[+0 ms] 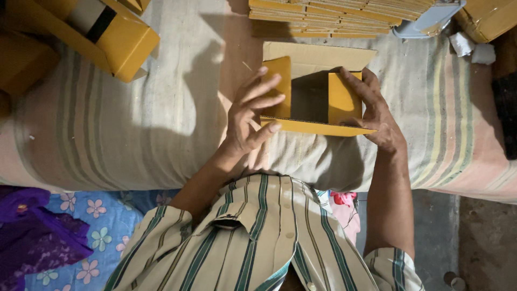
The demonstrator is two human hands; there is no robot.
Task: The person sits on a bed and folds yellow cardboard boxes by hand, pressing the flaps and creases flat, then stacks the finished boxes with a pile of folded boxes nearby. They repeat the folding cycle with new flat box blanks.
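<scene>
The left hand (pixel 249 113) has a loose, half-spread grip: its fingers (pixel 264 89) lie against the outside of the left side flap of a small yellow cardboard box (pixel 315 91), with the lowest finger hooked under the near edge. It presses more than it clasps. The right hand (pixel 374 110) mirrors it, thumb and fingers pinched narrowly on the right side flap, which stands nearly upright. Between the two hands the box is open on top, its inside in shadow, the far flap laid back flat and pale, the near flap a thin yellow strip jutting toward the person.

The box sits on a striped cloth (pixel 134 129) spread over a padded bed-like surface, right in front of the person's chest. To fold it well, I judge both side flaps should go in evenly, each hand pushing along the crease rather than at the corner, so the walls stay square and the board does not buckle; the near flap needs holding down meanwhile.

Farther out, a stack of flat yellow cardboard blanks (pixel 328 16) lies beyond the box, well apart from it. At the upper left rests a folded yellow box (pixel 110 35) with an open end. A purple cloth (pixel 32 231) lies on flowered blue fabric at lower left.
</scene>
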